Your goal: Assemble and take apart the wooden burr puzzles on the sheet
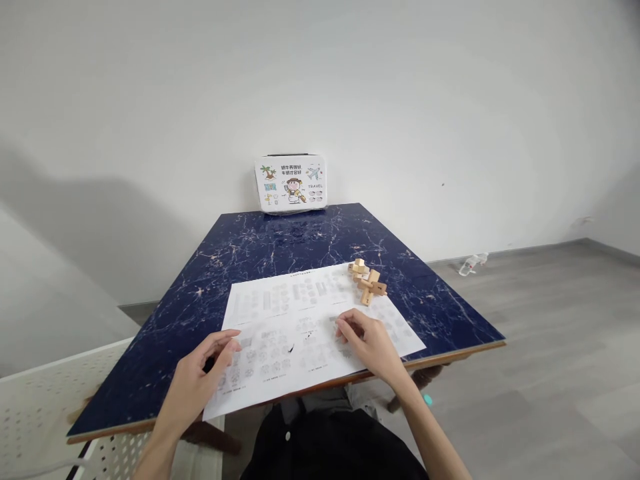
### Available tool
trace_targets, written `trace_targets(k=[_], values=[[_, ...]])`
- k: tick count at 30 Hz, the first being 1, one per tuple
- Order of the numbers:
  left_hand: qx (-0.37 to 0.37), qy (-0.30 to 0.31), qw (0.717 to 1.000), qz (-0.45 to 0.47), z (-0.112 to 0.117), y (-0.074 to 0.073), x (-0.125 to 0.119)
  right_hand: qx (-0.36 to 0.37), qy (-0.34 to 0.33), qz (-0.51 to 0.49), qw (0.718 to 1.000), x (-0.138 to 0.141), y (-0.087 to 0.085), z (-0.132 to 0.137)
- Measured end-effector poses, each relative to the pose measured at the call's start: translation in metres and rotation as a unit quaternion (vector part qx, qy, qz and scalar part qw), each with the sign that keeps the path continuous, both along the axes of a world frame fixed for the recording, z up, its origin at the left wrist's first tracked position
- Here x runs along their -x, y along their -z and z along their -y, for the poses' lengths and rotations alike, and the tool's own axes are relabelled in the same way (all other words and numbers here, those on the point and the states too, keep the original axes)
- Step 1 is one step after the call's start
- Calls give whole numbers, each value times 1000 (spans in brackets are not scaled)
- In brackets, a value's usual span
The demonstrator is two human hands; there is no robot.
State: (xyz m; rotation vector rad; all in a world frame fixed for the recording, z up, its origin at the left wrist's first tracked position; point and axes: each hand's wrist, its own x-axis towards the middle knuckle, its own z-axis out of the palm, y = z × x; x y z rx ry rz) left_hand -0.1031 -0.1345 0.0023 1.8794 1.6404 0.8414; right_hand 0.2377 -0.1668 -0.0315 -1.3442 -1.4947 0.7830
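A white instruction sheet (300, 313) printed with grey puzzle diagrams lies on the dark blue marbled table (280, 247). My left hand (200, 380) rests on the sheet's near left corner, fingers loosely curled with something small and dark under the thumb. My right hand (367, 340) lies on the sheet's right part, fingers bent and their tips pressing the paper. A wooden interlocking puzzle (367, 281) sits on the sheet's far right corner, a little beyond my right hand.
A white box with cartoon travel pictures (291, 183) stands at the table's far edge against the wall. A white perforated panel (55, 407) is at the lower left. A plastic bottle (473, 264) lies on the grey floor to the right.
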Motion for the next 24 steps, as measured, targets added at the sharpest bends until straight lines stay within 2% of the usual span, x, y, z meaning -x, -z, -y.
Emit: trace_targets(k=[6, 11, 24], values=[[-8, -2, 1000, 3, 0, 0, 0, -14, 19, 18, 1000, -1, 5, -3], [0, -7, 1000, 9, 0, 0, 1, -45, 44, -5, 998, -1, 12, -8], [-10, -12, 1000, 5, 1, 0, 0, -26, 108, -66, 992, -2, 23, -12]])
